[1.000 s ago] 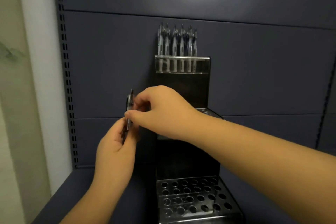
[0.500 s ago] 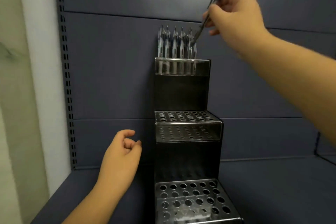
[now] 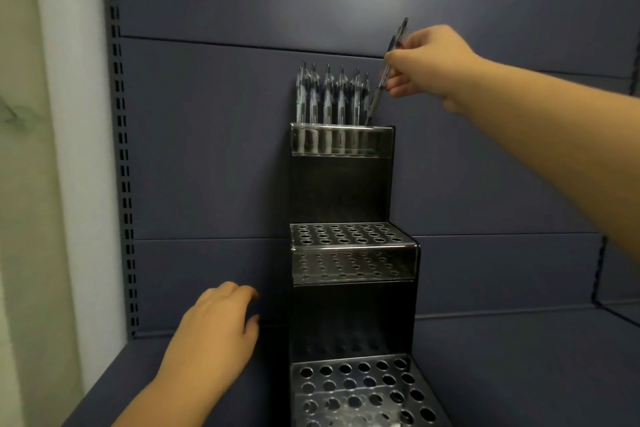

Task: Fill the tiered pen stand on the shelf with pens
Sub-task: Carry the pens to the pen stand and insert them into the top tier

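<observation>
Black pen (image 3: 388, 69) in right hand (image 3: 429, 66)

Legible text: none. Pens (image 3: 332, 97), tiered stand (image 3: 341, 184), and shelf back panel (image 3: 207, 149) carry no readable markings.

Your dark blue shelf (image 3: 502, 374) carries only the black tiered pen stand (image 3: 341, 319), standing upright against the back panel, just right of your left hand (image 3: 214, 333) and below your raised right hand (image 3: 426, 62).
</observation>
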The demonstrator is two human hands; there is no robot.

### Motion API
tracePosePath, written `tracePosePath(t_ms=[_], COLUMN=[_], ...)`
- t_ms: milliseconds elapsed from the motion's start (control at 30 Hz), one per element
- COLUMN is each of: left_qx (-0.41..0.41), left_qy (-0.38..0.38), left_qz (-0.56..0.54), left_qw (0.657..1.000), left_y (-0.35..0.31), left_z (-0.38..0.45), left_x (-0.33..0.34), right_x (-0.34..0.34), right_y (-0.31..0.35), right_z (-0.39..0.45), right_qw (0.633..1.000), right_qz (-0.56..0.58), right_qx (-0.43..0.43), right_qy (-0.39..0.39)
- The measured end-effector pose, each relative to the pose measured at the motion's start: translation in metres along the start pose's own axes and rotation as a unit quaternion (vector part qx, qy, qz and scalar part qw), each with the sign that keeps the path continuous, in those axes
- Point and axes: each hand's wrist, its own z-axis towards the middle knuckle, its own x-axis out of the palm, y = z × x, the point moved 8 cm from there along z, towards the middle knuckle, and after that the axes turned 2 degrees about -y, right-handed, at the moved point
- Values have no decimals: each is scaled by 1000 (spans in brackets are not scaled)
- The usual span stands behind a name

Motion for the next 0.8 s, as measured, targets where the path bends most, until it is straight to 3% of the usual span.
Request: tracePosePath(t_ms=[133,367,800], left_qx=[17,46,53], left_qy=[15,29,40], left_qz=[15,19,-10], left_qw=[1000,998,998], left_y=[2,5,0], left_z=[-1,0,-4], left_x=[9,13,18], right_x=[5,31,26], right_y=[9,2,-12], right_z=[1,-15,-16], right_qw=[997,981,986], right_qz=[-69,-131,-93], right_qx=[-20,26,35], right_qy=[22,139,134])
